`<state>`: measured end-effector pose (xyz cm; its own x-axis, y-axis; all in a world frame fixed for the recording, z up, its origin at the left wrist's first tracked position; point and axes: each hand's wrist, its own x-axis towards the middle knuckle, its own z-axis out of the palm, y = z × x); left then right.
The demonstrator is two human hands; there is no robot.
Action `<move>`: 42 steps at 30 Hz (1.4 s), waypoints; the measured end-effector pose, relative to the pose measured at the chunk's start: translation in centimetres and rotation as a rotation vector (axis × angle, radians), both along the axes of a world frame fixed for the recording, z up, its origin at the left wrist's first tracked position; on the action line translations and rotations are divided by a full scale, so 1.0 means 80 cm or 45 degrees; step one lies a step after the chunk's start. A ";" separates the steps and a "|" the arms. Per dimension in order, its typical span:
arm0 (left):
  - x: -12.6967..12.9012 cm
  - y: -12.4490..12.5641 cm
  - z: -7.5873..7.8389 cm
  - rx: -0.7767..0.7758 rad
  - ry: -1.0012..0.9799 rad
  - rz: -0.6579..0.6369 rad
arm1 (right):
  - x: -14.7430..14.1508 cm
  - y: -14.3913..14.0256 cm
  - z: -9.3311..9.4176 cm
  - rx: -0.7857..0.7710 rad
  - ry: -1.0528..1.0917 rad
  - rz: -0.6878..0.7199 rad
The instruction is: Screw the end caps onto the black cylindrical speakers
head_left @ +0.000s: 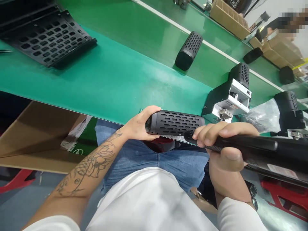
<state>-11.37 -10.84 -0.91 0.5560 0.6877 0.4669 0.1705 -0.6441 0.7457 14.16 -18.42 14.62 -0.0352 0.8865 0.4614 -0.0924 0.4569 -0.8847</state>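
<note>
My left hand [141, 125] is closed around the left end of a dark grey cylindrical housing [180, 123] with rows of slots. The housing lies on its side at the front edge of the green bench. My right hand [225, 141] is wrapped round a long black electric screwdriver [255, 146] with a lever and a pale label. Its narrow nose points left and lies against or just in front of the housing's lower right side; whether they touch I cannot tell. The bit is hidden.
A black-and-silver machine [227, 101] stands right of the housing. Beside it lies a clear plastic bag [262, 115]. Another slotted cylinder [189, 51] is farther back. A perforated black tray [53, 38] sits at left. An open cardboard box [36, 128] is below the bench edge.
</note>
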 end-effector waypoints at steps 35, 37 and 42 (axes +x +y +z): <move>0.003 -0.005 0.001 0.060 0.067 0.070 | 0.121 0.061 0.012 0.350 -0.215 -1.159; 0.004 -0.004 0.000 0.073 0.065 0.071 | 0.152 0.077 -0.004 0.382 -0.223 -1.241; 0.005 -0.003 0.001 0.094 0.075 0.072 | 0.189 0.083 -0.038 0.374 -0.210 -1.148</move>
<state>-11.00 -11.11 -0.86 0.5450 0.6837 0.4854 0.2504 -0.6852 0.6840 29.24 -11.79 11.60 0.5188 0.4617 0.7195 0.5172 0.5006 -0.6942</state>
